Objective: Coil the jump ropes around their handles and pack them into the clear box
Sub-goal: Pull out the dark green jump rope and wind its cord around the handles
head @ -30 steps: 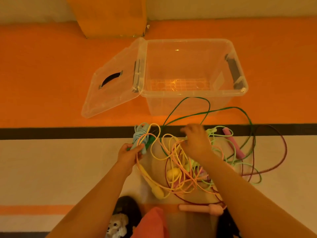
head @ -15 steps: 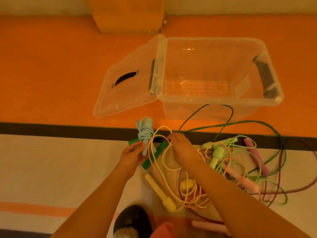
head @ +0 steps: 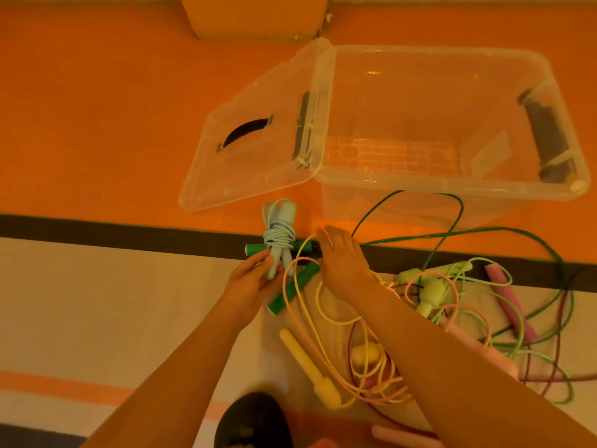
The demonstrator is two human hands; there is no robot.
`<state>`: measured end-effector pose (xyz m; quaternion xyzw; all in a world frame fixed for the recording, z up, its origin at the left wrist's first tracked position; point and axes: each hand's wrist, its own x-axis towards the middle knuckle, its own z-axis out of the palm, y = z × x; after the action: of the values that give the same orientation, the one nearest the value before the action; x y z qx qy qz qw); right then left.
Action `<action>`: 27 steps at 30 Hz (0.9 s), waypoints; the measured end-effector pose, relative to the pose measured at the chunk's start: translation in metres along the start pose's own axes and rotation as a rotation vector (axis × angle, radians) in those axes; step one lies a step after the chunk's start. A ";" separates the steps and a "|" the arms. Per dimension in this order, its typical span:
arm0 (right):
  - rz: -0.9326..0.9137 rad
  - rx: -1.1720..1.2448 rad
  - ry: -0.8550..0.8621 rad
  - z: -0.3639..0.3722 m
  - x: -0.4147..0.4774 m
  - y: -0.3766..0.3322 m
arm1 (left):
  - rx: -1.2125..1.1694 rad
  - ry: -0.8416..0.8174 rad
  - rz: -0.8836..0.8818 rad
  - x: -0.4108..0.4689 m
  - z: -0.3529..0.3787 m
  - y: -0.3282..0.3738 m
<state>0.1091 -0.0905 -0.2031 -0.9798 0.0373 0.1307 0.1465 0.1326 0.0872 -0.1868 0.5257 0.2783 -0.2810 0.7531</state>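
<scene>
Where the two forearms enter at the bottom edge, a tangle of loose jump ropes (head: 361, 354) is spread on the floor to the right, with yellow, pink and green cords crossing, none yet coiled. Just beyond, a blue jump rope (head: 279, 240), already wound round its paired handles, is gripped at its lower end by the left hand (head: 253, 281) (probably held clear for packing). The right hand (head: 342, 258) is laid over the ends of two green handles (head: 292, 291); whether its fingers pinch anything cannot be told. Farthest off, the clear box (head: 452, 185) is seen open and empty — its lid (head: 255, 150) leaning at the left side.
</scene>
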 end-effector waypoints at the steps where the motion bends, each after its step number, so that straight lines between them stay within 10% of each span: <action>1: -0.041 0.010 -0.035 0.000 0.004 -0.002 | 0.001 -0.011 0.002 0.001 0.000 0.001; 11: -0.095 0.194 -0.138 -0.011 0.019 -0.013 | -0.049 -0.042 0.038 0.004 0.001 0.015; 20: -0.263 -0.134 -0.372 0.015 -0.010 -0.004 | -0.065 -0.032 -0.009 0.000 -0.005 0.011; 27: -0.360 -0.246 -0.140 0.029 -0.027 -0.005 | -0.054 -0.044 -0.034 -0.003 -0.011 0.005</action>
<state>0.0767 -0.0762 -0.2208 -0.9697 -0.1645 0.1735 0.0494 0.1325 0.0994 -0.1846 0.4941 0.2782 -0.2977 0.7680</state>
